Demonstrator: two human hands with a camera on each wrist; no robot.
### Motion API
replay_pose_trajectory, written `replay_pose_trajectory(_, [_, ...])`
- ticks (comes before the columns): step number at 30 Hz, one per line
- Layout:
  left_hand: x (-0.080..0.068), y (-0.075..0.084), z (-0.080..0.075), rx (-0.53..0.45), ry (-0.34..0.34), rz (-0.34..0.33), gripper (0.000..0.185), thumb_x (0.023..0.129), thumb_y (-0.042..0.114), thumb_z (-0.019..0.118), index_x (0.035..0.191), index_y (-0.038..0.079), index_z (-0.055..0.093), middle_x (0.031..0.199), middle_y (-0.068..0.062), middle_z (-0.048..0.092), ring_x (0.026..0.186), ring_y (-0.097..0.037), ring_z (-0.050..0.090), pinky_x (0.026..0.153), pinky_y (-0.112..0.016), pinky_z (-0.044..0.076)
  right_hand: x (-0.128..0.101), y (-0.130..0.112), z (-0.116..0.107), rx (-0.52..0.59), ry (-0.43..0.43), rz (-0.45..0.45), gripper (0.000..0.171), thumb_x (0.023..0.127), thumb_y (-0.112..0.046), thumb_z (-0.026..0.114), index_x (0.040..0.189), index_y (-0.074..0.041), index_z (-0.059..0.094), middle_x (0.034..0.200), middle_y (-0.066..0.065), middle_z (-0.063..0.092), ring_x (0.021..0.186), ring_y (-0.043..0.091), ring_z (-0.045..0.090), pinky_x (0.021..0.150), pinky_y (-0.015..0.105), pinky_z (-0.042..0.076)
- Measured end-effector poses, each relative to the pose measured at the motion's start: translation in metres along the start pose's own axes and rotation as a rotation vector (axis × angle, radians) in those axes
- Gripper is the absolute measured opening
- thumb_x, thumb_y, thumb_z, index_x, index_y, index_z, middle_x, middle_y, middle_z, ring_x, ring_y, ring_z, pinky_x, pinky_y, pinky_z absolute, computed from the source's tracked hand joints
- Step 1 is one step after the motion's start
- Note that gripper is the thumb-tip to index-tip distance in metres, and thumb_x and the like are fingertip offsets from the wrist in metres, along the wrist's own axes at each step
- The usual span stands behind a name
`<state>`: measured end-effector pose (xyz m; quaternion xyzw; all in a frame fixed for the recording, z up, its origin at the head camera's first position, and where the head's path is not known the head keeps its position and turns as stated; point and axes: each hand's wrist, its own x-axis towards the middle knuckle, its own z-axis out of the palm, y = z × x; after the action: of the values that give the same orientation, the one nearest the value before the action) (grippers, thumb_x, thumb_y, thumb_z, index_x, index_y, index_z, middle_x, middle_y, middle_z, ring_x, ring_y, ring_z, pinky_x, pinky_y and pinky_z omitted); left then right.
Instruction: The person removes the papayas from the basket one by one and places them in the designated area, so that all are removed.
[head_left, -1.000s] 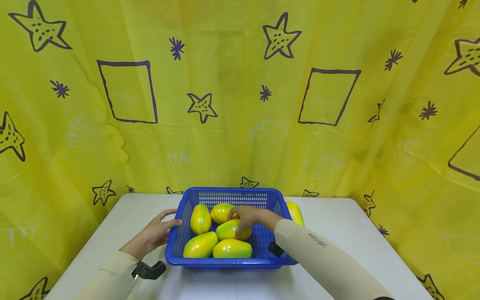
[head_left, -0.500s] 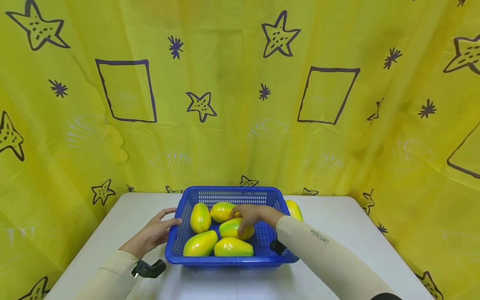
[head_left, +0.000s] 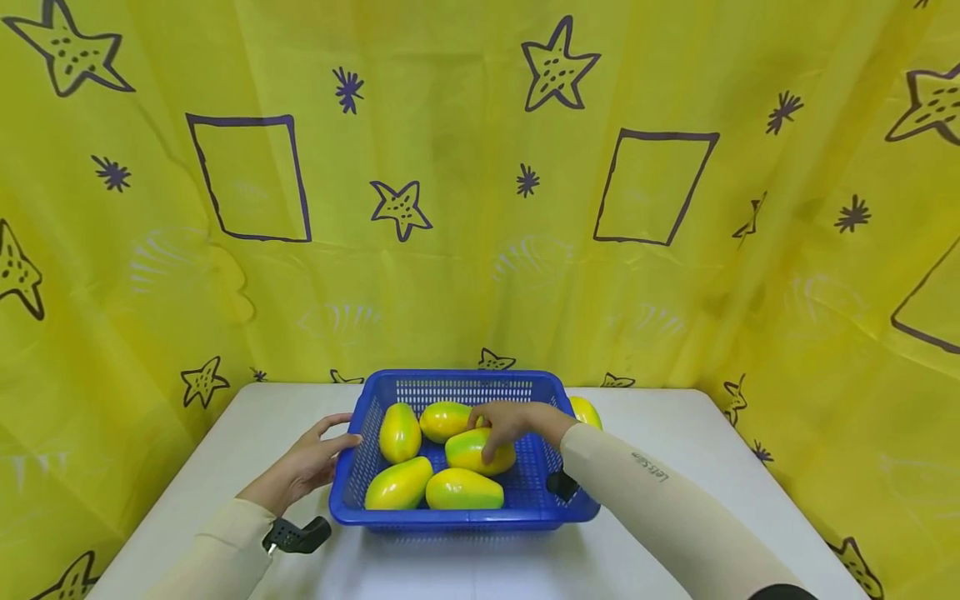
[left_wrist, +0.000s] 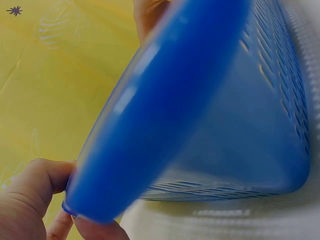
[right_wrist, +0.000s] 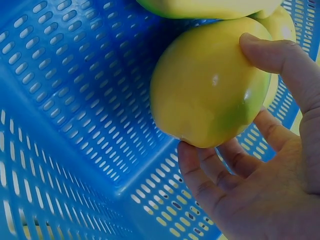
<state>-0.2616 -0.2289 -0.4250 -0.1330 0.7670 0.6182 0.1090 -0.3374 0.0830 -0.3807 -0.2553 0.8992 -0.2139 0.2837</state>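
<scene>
A blue plastic basket (head_left: pixel 472 517) with slotted walls stands on the table and holds several glossy yellow-green mangoes. My right hand (head_left: pixel 510 421) reaches in over the right side and grips one mango (head_left: pixel 468 450) in the middle of the basket. In the right wrist view, the thumb lies on one side of this mango (right_wrist: pixel 200 85) and the fingers on the other. My left hand (head_left: pixel 307 462) holds the basket's left rim between thumb and fingers; the left wrist view shows that rim (left_wrist: pixel 145 110) up close. Around the gripped mango lie a left mango (head_left: pixel 400 433), a back mango (head_left: pixel 444 422) and a front mango (head_left: pixel 463 490).
Another yellow mango (head_left: pixel 585 411) lies outside the basket, by its right wall and partly hidden. The white table (head_left: pixel 652 467) shows on both sides. A yellow curtain (head_left: pixel 465 292) with drawn stars hangs right behind it.
My right hand and the gripped mango have shifted a little to the right and back inside the basket. My left hand keeps its hold on the rim.
</scene>
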Motion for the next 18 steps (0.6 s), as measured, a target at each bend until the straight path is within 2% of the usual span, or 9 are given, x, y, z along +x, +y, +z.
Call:
replay_pose_trajectory(7, [0.002,0.003,-0.001,-0.022,-0.007,-0.003,0.07,0.094,0.022,0.064,0.152,0.01,0.026,0.128,-0.028,0.055,0.08,-0.019,0.069,0.073,-0.033,0.061,-0.005,-0.001,-0.01,-0.007,0.002,0.027,0.05,0.078,-0.017,0.081,0.123,-0.019,0.058,0.115,0.006,0.057,0.103,0.024,0.053,0.098,0.046,0.051])
replay_pose_trajectory(11, [0.001,0.003,-0.001,0.0,-0.002,-0.009,0.069,0.094,0.023,0.064,0.151,0.01,0.027,0.126,-0.027,0.056,0.081,-0.019,0.068,0.074,-0.034,0.061,-0.007,0.001,-0.013,0.003,-0.003,0.027,0.05,0.078,-0.019,0.081,0.122,-0.019,0.057,0.115,0.005,0.057,0.103,0.023,0.053,0.098,0.046,0.051])
replay_pose_trajectory(18, [0.001,0.002,-0.001,0.037,0.003,-0.013,0.069,0.095,0.025,0.064,0.151,0.011,0.028,0.131,-0.029,0.053,0.088,-0.022,0.068,0.08,-0.039,0.061,-0.011,0.008,-0.019,0.09,-0.049,0.07,0.054,0.077,-0.021,0.08,0.125,-0.022,0.056,0.112,0.006,0.056,0.099,0.023,0.054,0.086,0.04,0.054])
